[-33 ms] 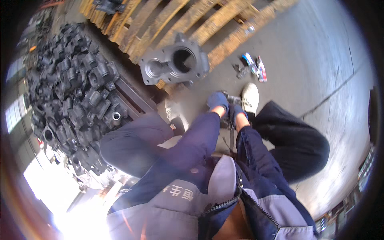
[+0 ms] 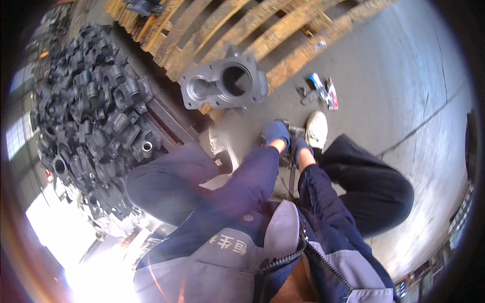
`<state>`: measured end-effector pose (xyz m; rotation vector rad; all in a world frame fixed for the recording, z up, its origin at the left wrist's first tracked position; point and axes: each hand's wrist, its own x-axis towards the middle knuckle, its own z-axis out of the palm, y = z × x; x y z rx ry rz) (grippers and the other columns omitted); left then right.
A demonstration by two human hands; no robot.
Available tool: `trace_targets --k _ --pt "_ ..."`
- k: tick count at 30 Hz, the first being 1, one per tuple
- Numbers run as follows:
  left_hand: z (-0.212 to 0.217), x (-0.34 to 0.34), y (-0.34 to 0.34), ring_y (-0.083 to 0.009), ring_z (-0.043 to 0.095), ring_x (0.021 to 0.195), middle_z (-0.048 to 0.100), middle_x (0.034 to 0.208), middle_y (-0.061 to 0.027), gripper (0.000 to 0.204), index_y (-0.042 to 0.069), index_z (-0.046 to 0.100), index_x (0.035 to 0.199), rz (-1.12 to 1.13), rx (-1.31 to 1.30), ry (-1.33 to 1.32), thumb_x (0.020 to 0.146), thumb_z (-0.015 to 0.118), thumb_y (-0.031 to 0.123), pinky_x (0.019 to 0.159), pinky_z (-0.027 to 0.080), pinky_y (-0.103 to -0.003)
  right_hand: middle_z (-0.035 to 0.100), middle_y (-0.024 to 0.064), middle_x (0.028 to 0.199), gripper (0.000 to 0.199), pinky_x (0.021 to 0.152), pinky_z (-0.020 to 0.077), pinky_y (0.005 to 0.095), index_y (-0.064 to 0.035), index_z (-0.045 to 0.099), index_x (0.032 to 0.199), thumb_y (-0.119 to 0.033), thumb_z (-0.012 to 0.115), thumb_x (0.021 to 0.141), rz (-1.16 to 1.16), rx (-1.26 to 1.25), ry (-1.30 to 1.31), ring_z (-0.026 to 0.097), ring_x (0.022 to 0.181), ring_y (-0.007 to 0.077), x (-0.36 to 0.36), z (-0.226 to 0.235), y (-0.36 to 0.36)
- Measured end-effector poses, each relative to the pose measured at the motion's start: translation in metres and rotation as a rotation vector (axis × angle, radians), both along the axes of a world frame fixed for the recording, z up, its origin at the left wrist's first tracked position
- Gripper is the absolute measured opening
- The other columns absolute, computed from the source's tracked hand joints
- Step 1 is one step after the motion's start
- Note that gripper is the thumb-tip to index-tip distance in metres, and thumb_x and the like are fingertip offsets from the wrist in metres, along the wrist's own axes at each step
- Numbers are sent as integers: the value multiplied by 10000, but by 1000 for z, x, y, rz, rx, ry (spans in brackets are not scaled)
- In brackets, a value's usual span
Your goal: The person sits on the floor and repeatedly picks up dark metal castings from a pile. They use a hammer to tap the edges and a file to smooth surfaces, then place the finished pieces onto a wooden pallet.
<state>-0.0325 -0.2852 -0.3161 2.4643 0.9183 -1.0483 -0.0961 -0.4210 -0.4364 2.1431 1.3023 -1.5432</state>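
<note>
My left hand and my right hand, both in blue gloves, reach down between my knees to the concrete floor. They are curled close together around a small grey metal tool, and a thin rod runs from it back toward me. The tool's shape is mostly hidden by the gloves. A grey cast metal housing with two round bores leans on the edge of a wooden pallet, a short way beyond my hands.
A large heap of dark cast parts fills the left side. Small tools and packets lie on the floor past my white shoe. My other shoe sits by the pallet's corner.
</note>
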Motion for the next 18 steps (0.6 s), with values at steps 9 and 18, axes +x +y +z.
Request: trace_targets --k 9,18 --pt "5 -8 25 -362 641 952 675 970 -186 322 84 700 971 74 -164 -71 691 734 237 831 511 -429 541 -1 650 253 536 448 403 -188 567 855 -350 396 947 3505 749 -1663 505 554 197 58 90 15" --pt "97 -6 80 -205 597 745 678 882 -117 304 49 660 967 500 -774 -361 769 716 272 712 497 -354 531 0 661 277 539 422 419 -226 554 833 -462 440 921 3601 339 -1413 504 589 189 53 78 20"
